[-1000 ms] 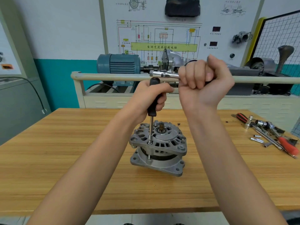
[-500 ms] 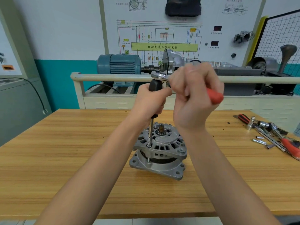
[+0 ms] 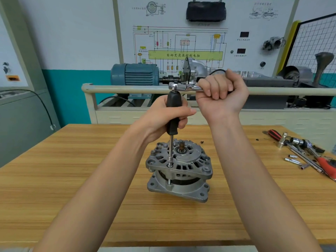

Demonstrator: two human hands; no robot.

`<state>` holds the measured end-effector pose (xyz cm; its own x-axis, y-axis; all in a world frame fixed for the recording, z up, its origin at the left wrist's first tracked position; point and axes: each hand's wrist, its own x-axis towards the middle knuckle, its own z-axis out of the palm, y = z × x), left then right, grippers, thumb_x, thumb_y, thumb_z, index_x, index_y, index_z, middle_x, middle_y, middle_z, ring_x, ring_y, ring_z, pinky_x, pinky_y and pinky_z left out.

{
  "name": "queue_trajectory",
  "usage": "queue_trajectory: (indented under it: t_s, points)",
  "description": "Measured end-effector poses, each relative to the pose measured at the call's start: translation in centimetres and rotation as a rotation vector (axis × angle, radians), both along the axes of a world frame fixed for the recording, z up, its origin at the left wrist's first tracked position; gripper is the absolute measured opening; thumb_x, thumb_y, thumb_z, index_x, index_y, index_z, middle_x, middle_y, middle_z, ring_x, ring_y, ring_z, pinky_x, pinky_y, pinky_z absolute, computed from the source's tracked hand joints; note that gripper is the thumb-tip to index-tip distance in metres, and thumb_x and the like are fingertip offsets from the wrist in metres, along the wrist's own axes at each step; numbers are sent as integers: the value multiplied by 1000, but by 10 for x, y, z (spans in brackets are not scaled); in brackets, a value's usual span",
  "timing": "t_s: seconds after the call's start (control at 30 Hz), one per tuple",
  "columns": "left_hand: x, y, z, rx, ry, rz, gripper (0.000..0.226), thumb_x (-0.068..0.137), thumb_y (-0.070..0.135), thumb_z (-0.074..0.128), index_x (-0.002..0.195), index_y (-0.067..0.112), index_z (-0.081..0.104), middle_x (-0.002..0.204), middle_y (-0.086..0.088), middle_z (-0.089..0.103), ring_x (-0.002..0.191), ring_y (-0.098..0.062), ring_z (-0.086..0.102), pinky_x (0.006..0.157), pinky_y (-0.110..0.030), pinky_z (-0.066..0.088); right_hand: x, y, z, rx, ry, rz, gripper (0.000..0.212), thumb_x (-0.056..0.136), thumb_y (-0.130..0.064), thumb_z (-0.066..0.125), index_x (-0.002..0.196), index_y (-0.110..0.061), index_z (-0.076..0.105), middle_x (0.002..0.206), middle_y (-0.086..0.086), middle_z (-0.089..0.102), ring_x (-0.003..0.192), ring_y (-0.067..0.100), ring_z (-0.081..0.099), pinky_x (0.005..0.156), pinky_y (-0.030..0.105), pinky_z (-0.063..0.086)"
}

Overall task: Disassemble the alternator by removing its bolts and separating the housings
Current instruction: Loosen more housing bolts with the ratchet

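A grey alternator (image 3: 179, 171) stands upright on the wooden table (image 3: 72, 170), shaft end up. A long socket driver (image 3: 170, 151) stands vertically on a bolt at the housing's left edge. My left hand (image 3: 169, 115) grips its black handle. A chrome ratchet (image 3: 179, 86) sits on top of the driver, pointing right. My right hand (image 3: 221, 93) grips the ratchet's handle in a fist above and right of the alternator.
Loose sockets, extension bars and red-handled tools (image 3: 305, 153) lie at the table's right edge. Behind the table stands a rail (image 3: 127, 89) with a blue motor (image 3: 134, 74) and a wiring diagram board (image 3: 185, 42).
My right hand swung the ratchet handle toward me half a second ago and has swung it back to the right. My left hand kept holding the driver on the bolt.
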<state>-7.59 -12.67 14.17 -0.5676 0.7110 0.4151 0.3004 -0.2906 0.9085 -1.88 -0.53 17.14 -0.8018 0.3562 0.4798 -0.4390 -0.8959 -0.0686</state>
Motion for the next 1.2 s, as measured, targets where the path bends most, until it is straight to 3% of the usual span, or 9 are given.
queue_trajectory:
  t_s: [0.17,0.33,0.4,0.5,0.6,0.73,0.87,0.97,1.2]
  points:
    - [0,3,-5,61,-2,14,33,87,0,61,62,11,42,47,4,37,39,-10,35,44,-20,33,12,-9,-5,150,88,-204,46,81,-8,41,37,-18,33,33,-4,23,34,12,17,42,22,20]
    - [2,5,-7,74,91,106,27,85,-1,64,66,8,48,47,2,48,40,-12,47,45,-21,41,22,-44,-15,538,296,-796,35,80,-2,49,51,-19,40,41,-6,32,38,10,26,48,25,24]
    - [2,3,-7,87,115,154,28,87,-4,61,66,9,50,47,4,53,42,-9,52,46,-19,44,23,-54,-17,588,300,-889,32,77,-5,53,51,-19,40,43,-5,33,40,11,27,48,26,24]
    - [4,3,-2,115,96,149,26,87,3,63,64,10,53,49,2,51,45,-12,53,49,-22,45,22,-48,-13,522,294,-750,42,78,2,49,46,-20,35,39,-4,29,38,10,24,48,27,21]
    - [5,6,4,114,-33,54,22,79,16,64,59,15,54,47,1,42,40,-16,41,43,-23,35,19,-27,-3,421,222,-483,47,81,-3,42,38,-20,35,34,-5,27,34,10,21,44,26,23]
    - [4,3,6,5,-194,-126,37,81,18,57,47,20,42,37,6,31,30,-8,26,37,-19,20,6,-3,3,104,43,-70,44,78,-10,42,36,-16,32,31,-4,21,28,11,19,39,20,18]
    - [7,5,8,-44,-177,-48,50,90,10,54,45,21,35,36,8,25,29,-6,18,35,-16,16,1,-5,2,31,38,-40,42,77,-10,42,37,-16,31,31,-4,21,27,11,19,37,21,17]
    - [11,9,8,-29,-119,169,51,91,3,51,48,21,29,37,7,23,31,-9,15,37,-14,16,9,-13,-2,168,118,-194,46,81,-7,40,37,-18,33,32,-4,23,32,12,17,39,22,21]
    - [15,11,8,-13,-39,506,35,88,5,56,59,18,39,42,5,39,40,-11,30,41,-17,25,19,-67,-19,568,311,-930,32,77,-6,51,54,-24,39,50,-9,37,44,9,27,51,27,23]
